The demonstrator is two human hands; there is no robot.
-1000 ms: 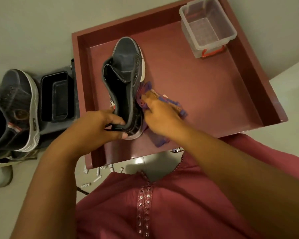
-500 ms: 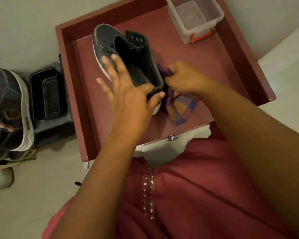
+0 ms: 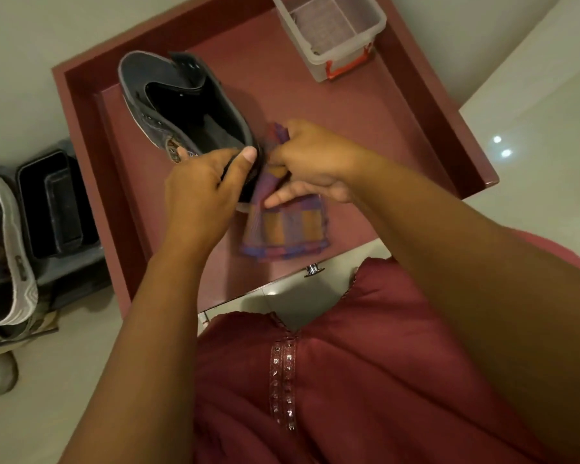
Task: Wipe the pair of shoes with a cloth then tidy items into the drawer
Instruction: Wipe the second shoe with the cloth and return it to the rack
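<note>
A dark grey high-top shoe (image 3: 168,95) lies on its side in the open maroon drawer (image 3: 399,128), toe toward the far left corner. My left hand (image 3: 205,192) grips its heel collar, thumb over the rim. My right hand (image 3: 312,159) pinches a checked purple-and-orange cloth (image 3: 282,229) against the back of the heel; the cloth's lower part hangs down over the drawer floor. The second shoe (image 3: 4,249) of the pair stands outside the drawer at the far left, partly cut off by the frame edge.
A clear plastic box (image 3: 335,31) with a red latch sits in the drawer's far right corner. A black tray (image 3: 51,205) lies on the floor between the drawer and the second shoe. The drawer's metal knob (image 3: 313,270) faces me.
My left hand went from an open palm on the shoe's side to gripping the heel collar. The shoe has rolled further onto its side. My right hand keeps the cloth at the heel.
</note>
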